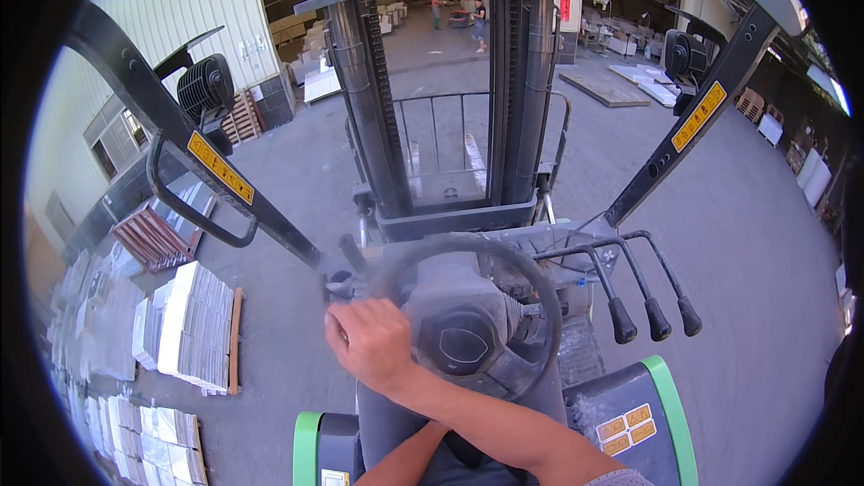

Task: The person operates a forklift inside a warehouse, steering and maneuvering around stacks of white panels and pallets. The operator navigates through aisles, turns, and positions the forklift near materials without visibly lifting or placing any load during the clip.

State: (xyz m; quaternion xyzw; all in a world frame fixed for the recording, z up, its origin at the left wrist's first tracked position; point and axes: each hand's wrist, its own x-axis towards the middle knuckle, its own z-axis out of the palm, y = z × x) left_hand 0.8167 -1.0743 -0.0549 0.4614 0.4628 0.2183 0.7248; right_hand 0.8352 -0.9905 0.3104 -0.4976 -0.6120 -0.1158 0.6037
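Lying upper left of the steering wheel [456,322], a yellow pictogram strip [220,166] is borne by a dark pillar [281,230], while the wheel's left rim is gripped by the right hand [367,342], curled into a fist. Below the wheel only the left forearm [405,459] is shown; the left hand is hidden, so its state cannot be told. An outlined emblem [464,343] is set at the wheel's centre, and to its right yellow pictogram labels [627,430] and a second strip [699,117] are seen, their print too fine to be read.
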